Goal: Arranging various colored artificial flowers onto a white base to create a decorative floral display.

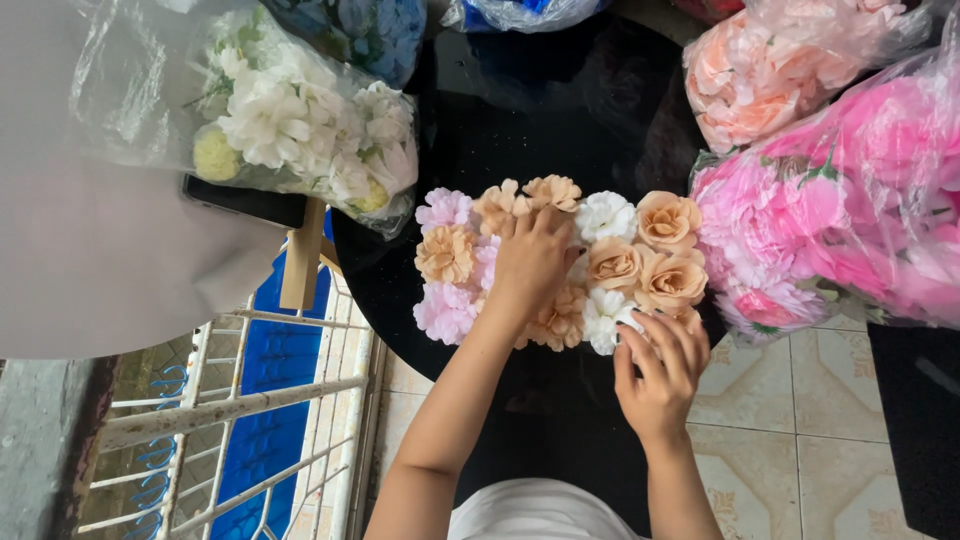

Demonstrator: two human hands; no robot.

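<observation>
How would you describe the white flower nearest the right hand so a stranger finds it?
Start at the round black table, then the flower cluster at its near edge. The white flower sits at the cluster's lower right, against the right hand; its neighbours are peach roses.

Light: soft, even daylight; bright overall.
Shadows: faint, diffuse; none hard-edged.
Glare: dull reflections on glossy black table (560,110); white sheen on plastic wrap (130,90) at upper left.
Focus: centre sharp; petals crisp.
Edges: slight wide-angle stretch at corners.
Blur: none from motion.
</observation>
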